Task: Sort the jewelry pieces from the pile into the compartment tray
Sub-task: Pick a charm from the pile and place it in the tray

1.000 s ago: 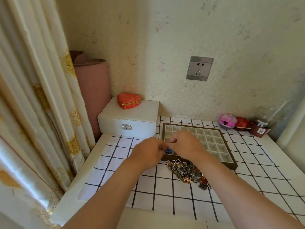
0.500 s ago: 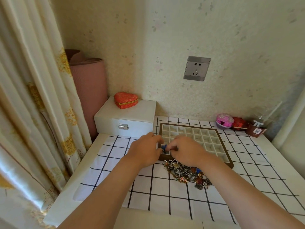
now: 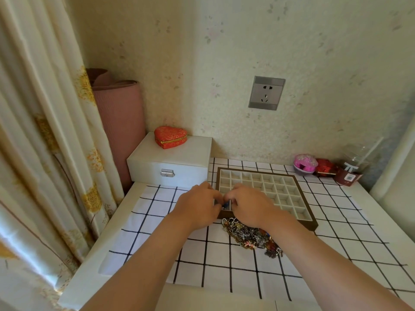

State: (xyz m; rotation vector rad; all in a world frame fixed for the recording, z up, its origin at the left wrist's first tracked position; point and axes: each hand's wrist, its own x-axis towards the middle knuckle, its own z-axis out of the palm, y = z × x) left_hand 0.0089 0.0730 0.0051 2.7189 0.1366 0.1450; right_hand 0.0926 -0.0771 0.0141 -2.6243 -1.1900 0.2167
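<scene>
While head view shows left hand and right hand both pinching a small blue piece over the near-left corner of the compartment tray | jewelry pile on counter, touching tray's front | risk: tiny piece slips mid-transfer into pile or wrong cell

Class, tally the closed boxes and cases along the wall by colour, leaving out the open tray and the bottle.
White: 1, the latched box.
Red: 2, the heart case and the small box.
Pink: 1, the round case.
Total: 4.
</scene>
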